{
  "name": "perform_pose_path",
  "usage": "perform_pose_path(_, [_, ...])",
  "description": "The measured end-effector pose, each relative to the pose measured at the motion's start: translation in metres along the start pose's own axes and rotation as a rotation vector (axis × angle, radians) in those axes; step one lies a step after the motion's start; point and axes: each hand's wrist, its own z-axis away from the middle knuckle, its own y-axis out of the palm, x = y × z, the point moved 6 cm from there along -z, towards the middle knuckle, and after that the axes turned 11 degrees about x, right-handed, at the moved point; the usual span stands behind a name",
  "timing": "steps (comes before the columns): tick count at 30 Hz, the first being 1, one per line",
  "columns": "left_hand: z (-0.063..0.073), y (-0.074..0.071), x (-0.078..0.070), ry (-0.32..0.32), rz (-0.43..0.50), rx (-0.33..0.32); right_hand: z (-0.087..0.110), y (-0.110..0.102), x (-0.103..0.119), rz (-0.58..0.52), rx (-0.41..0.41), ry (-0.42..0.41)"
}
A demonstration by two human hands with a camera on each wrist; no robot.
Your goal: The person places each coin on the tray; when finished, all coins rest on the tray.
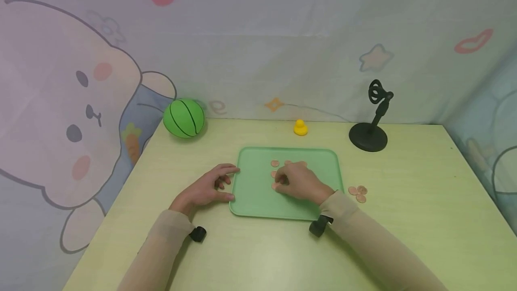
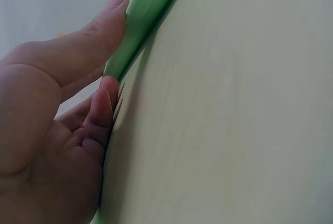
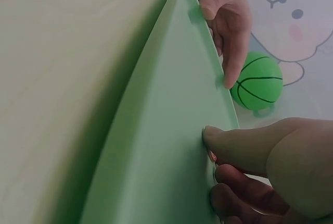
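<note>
A light green tray lies on the table, with several copper coins laid out on it. My left hand is at the tray's left side, thumb and index fingertip touching the rim while the other fingers bend loosely beneath. Over the middle of the tray, my right hand reaches down with thumb and fingers together. In the right wrist view they pinch a copper coin at the tray's surface. Part of the coin layout is hidden behind this hand.
Several more coins lie on the table just right of the tray. Along the back are a green ball, a yellow rubber duck and a black stand. A printed cloth hangs behind.
</note>
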Motion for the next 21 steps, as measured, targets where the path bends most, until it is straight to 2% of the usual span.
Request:
perform_pose_path(14, [0.0000, -0.0012, -0.0029, 0.026, -0.012, 0.001, -0.0005, 0.0004, -0.0001, -0.021, -0.003, 0.028])
perform_pose_path(21, [-0.0003, -0.0004, 0.0008, 0.011, -0.016, 0.000, -0.0011, 0.0022, 0.0004, -0.027, 0.005, 0.014])
